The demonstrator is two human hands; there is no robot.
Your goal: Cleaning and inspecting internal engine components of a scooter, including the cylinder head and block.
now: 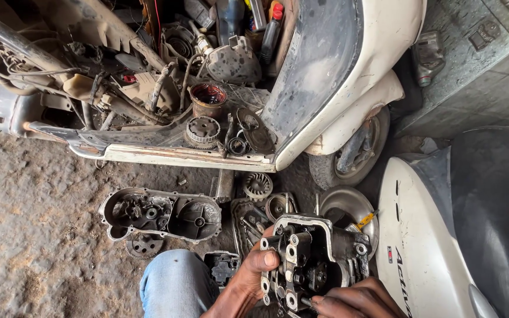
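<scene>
A stripped white scooter (337, 65) lies across the upper view, its footboard carrying a red-stained tin (208, 99), a toothed pulley (202, 130) and loose discs. A second white scooter body (443, 235) fills the lower right. On the dirt floor (36, 235) rests a long grey crankcase cover (160, 214), with a finned fan wheel (258, 186) and a shallow metal bowl (349, 206) nearby. The cylinder head (313, 259) is held low at centre, above the floor. The left hand (251, 277) has its grip closed on the head's left edge, thumb across the top. The right hand (357, 300) presses fingers against its lower right side; how firmly it grips cannot be told. A jeans-clad knee (175, 285) sits just left.
</scene>
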